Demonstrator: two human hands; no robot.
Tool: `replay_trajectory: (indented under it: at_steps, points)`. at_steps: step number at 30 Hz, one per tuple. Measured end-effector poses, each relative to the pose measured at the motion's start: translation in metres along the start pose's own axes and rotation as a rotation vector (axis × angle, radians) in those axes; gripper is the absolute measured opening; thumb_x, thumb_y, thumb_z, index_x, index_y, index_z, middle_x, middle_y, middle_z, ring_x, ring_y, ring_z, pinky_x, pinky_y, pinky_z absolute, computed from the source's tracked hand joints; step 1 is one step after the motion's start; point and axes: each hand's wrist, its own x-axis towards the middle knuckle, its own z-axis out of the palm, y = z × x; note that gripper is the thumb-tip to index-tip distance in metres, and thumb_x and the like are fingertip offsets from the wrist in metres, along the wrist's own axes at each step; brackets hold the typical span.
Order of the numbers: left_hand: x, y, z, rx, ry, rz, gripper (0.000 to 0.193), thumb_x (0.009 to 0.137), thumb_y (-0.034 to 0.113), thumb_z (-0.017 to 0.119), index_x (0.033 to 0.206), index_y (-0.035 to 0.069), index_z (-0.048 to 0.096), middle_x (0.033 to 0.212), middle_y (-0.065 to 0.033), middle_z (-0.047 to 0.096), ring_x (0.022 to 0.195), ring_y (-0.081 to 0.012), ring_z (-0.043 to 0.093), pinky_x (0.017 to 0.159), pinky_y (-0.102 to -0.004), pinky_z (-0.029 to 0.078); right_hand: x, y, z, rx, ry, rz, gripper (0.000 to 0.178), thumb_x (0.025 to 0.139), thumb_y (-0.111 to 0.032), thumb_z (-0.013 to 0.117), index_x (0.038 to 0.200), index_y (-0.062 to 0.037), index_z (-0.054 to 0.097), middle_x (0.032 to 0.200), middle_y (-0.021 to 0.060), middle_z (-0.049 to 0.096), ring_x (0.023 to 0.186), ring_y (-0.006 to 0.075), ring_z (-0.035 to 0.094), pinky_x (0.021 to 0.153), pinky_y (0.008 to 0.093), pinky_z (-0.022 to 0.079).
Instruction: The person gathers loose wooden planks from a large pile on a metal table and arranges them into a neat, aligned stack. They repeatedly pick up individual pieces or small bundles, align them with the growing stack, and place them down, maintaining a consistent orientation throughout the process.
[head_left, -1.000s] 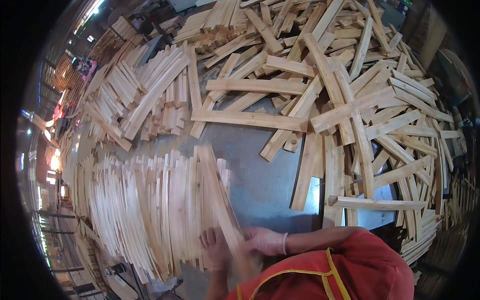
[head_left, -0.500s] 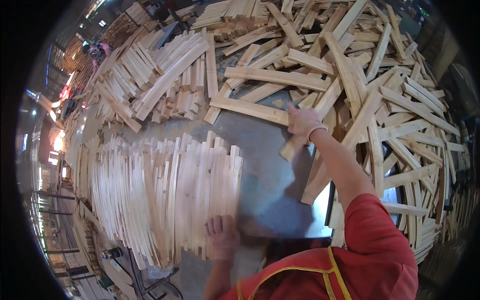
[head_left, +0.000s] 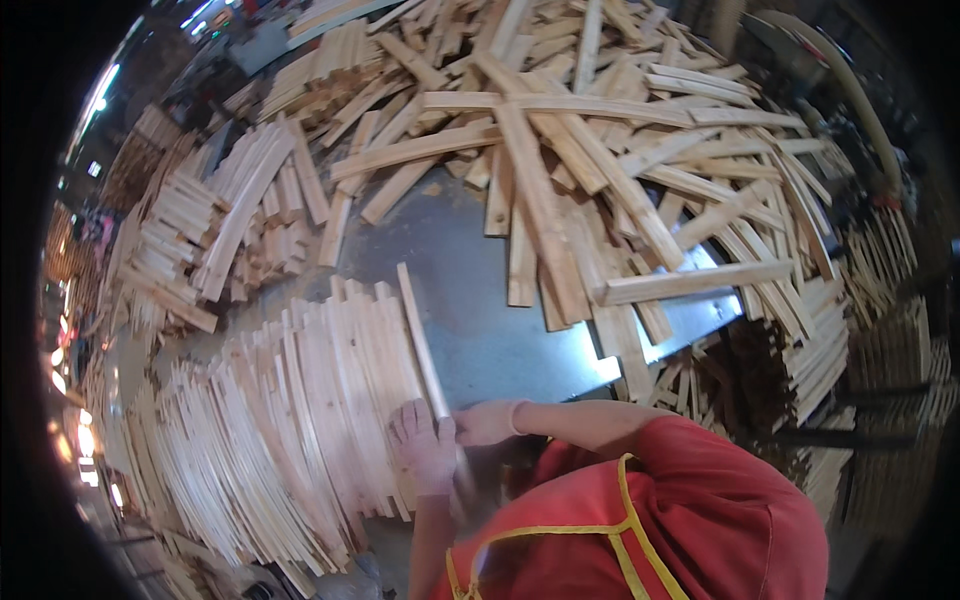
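Observation:
A wooden slat [head_left: 420, 335] stands on edge along the right side of a tight row of pale slats [head_left: 330, 370]. My right hand [head_left: 488, 423], in a light glove, is closed on the slat's near part; the fingertips are partly hidden behind it. My left hand [head_left: 422, 450] lies with its fingers stretched over the right end of the row, close beside that slat. Whether the left thumb touches the slat I cannot tell. The near end of the slat is blurred.
A jumbled heap of loose boards [head_left: 600, 150] covers the far and right part of the grey metal table [head_left: 470, 350]. Stacked slats [head_left: 215, 220] sit at the far left. One board [head_left: 690, 283] juts across the heap near the table's right edge.
My right hand has come from the heap back beside my left hand, bringing a slat to the row's right edge. The view has shifted; my left hand stays at the row.

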Motion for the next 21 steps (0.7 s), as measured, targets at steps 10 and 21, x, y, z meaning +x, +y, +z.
replay_trajectory:
  at_steps: [10, 21]
  points:
    - [0.009, 0.047, -0.007, 0.23, -0.035, 0.008, 0.09, 0.08, 0.038, 0.077, 0.155, 0.003, 0.043, 0.156, -0.0189, 0.043, 0.149, -0.0429, 0.035, 0.128, -0.0546, 0.023, -0.299, 0.161, -0.185, -0.625, 1.107, 0.63, 0.068, 0.072, -0.028, 0.086, 0.134, -0.0108, 0.062, 0.121, 0.0138, 0.068, 0.116, 0.0391, 0.063, 0.103, 0.0509, 0.048]
    - [0.057, 0.243, 0.008, -0.72, -0.232, 0.097, 0.067, 0.089, 0.03, 0.079, 0.147, 0.005, 0.057, 0.144, -0.0184, 0.059, 0.133, -0.0324, 0.056, 0.115, -0.044, 0.042, -0.253, 0.091, -0.261, -0.269, 0.438, 0.34, 0.048, 0.095, -0.052, 0.064, 0.103, -0.0052, 0.072, 0.1, 0.0201, 0.073, 0.097, 0.0418, 0.07, 0.085, 0.052, 0.054]
